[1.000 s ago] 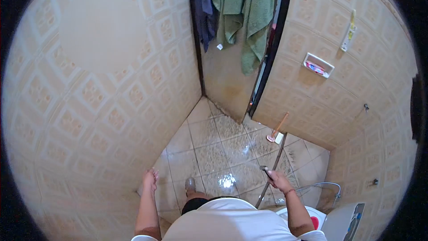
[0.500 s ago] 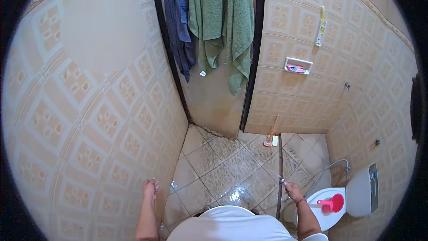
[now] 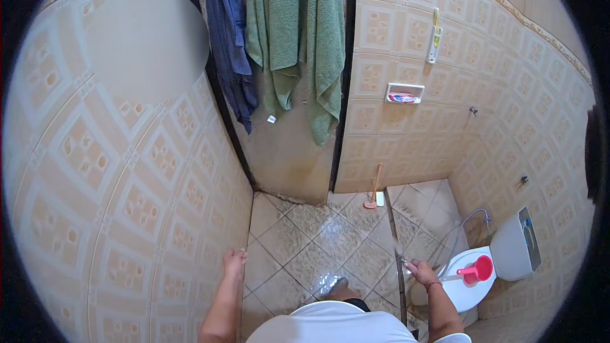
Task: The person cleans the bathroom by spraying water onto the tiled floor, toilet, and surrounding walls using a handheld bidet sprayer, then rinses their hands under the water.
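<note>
My right hand (image 3: 420, 272) grips the upper end of a long thin pole (image 3: 395, 238) that runs from the hand across the wet floor tiles (image 3: 305, 241) toward the far wall. My left hand (image 3: 234, 260) is held out low beside the left tiled wall (image 3: 114, 203), fingers loosely apart, holding nothing. Whether it touches the wall I cannot tell. Just right of my right hand stands a white toilet (image 3: 508, 251) with a red dipper (image 3: 476, 270) resting in its bowl.
A door (image 3: 286, 152) at the far end carries a blue cloth (image 3: 229, 44) and green towels (image 3: 298, 32). A small brush (image 3: 372, 192) leans at the wall's foot. A soap holder (image 3: 404, 94) and a hose (image 3: 467, 221) are on the right wall.
The view has swung left and up, so the toilet and door show more fully. The pole in my right hand now stands more upright. My left hand has stayed near the wall.
</note>
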The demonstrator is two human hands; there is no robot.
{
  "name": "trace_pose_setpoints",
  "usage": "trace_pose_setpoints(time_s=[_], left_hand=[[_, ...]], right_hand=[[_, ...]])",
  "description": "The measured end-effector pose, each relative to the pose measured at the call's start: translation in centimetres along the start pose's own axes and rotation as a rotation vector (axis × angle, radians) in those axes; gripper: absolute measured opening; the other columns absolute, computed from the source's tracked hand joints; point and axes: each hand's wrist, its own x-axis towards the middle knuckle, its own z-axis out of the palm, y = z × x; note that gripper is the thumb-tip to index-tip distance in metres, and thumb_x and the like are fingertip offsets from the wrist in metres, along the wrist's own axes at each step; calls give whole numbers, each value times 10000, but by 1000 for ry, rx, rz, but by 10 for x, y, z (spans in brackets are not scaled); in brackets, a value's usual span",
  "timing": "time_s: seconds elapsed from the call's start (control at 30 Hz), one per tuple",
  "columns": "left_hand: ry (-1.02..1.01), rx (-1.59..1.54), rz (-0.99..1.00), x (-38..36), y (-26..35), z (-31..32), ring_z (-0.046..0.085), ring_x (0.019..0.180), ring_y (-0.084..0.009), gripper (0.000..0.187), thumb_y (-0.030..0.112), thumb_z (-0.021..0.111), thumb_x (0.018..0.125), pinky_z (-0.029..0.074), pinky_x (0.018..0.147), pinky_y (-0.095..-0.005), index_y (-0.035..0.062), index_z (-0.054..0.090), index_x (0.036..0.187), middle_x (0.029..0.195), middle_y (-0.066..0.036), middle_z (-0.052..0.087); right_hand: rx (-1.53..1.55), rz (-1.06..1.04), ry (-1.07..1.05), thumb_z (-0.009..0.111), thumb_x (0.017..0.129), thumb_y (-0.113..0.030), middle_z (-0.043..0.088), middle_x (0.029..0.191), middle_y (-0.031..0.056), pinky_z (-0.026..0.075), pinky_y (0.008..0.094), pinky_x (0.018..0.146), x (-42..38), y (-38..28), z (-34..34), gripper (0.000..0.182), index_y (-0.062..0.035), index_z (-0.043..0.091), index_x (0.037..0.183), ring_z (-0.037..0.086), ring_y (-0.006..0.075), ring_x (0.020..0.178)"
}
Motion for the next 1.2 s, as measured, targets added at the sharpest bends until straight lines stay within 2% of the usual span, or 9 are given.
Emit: trace_pose_setpoints(time_s=[0.13,0.3,0.47,0.63,0.7,0.8,0.93,1.1,1.2], left_hand=[[-95,93,15,23,6,55,528,643,-119,159,63,529,740,413,513,-205,-29,492,864,749,-69,531],[-196,5,50,36,41,145,510,640,-98,171,86,553,747,401,513,-199,-14,485,868,765,-50,524],[-248,153,28,62,70,220,498,622,-87,212,105,557,758,396,509,-199,-5,467,915,767,-47,523],[-417,141,99,101,68,274,516,656,-105,435,104,573,749,413,532,-211,-46,375,1106,884,-92,524],[-484,186,85,106,73,294,542,713,-146,603,104,595,731,441,572,-228,-78,279,1212,1002,-147,497],[-531,241,101,109,85,321,527,690,-132,620,117,600,728,430,556,-227,-79,272,1216,981,-141,511],[-576,360,86,125,98,358,520,662,-115,589,137,575,749,416,532,-225,-36,280,1229,941,-103,535],[-688,432,117,172,101,401,517,667,-104,577,147,576,748,414,543,-227,-17,299,1227,975,-93,527],[-794,543,112,190,120,431,514,680,-106,591,147,590,739,419,555,-227,-27,299,1223,994,-95,520]], right_hand=[[67,72,212,486,766,-437,511,592,169,390,365,570,20,14,-3,452,9,529,708,502,279,567],[-63,74,284,505,748,-457,515,598,180,386,372,571,58,24,1,456,-4,561,757,498,266,570],[61,97,402,500,755,-421,538,659,204,395,384,581,103,31,6,424,0,539,735,537,330,633],[56,178,545,511,735,-472,557,687,179,415,397,575,133,21,3,423,-52,556,766,534,358,653],[47,112,368,514,729,-484,563,694,166,425,386,582,136,10,0,419,-70,558,785,541,346,664],[-75,-33,206,513,723,-495,565,693,155,428,384,576,139,-7,-2,416,-84,555,772,542,339,663],[-19,-165,197,531,746,-417,553,682,164,413,393,570,144,-23,-11,360,-58,528,762,535,341,639],[62,-27,254,534,743,-412,550,670,160,416,400,566,165,-46,-19,354,-59,525,758,535,342,643],[-137,-241,73,528,748,-402,545,654,160,411,396,554,176,-71,-13,350,-52,521,741,526,344,633]])
